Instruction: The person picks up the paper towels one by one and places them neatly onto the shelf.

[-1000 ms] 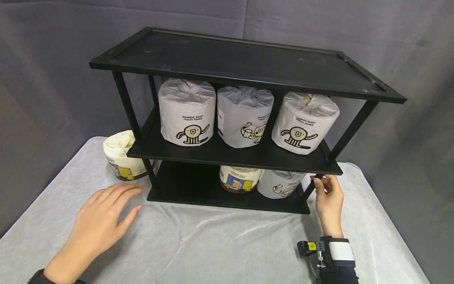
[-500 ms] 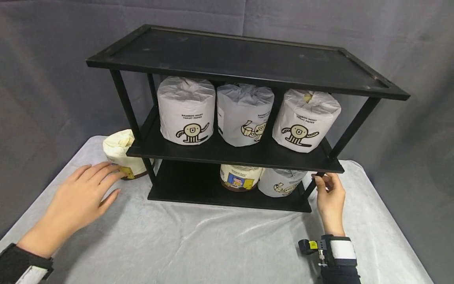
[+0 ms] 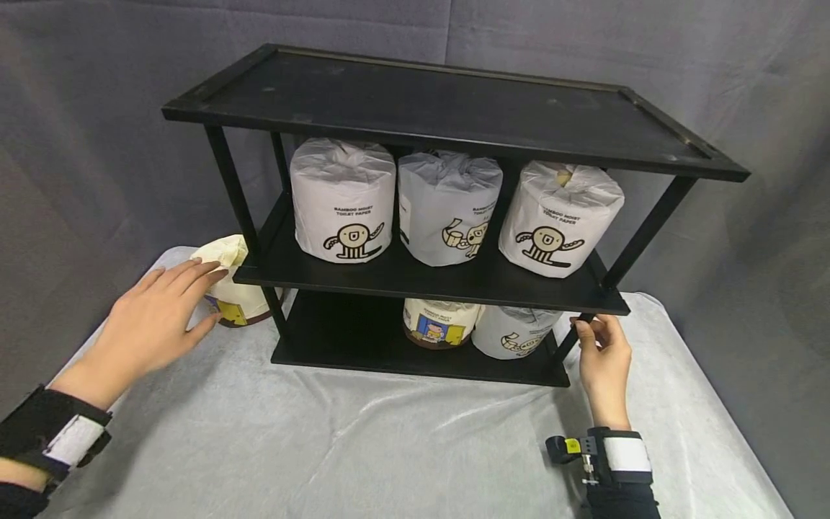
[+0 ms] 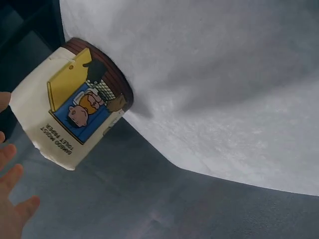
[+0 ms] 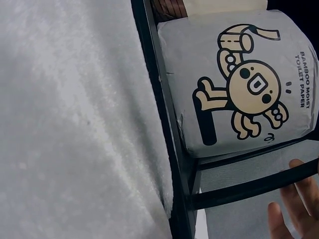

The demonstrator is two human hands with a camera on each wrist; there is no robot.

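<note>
1. Nearest, the right hand (image 3: 603, 357) pinches the front right leg of the black shelf (image 3: 454, 108).
2. The left hand (image 3: 155, 321), fingers spread, reaches the cream toilet roll (image 3: 228, 288) standing on the grey cloth (image 3: 389, 447) left of the shelf.
3. Next, I judge, it must close round that roll.

Bare hands, dark sleeves, black wrist straps with white bands, small yellow-marked black device on right strap (image 3: 570, 450)

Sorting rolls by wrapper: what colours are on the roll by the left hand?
Cream roll with brown band, blue-and-yellow picture; clearest in left wrist view.
</note>
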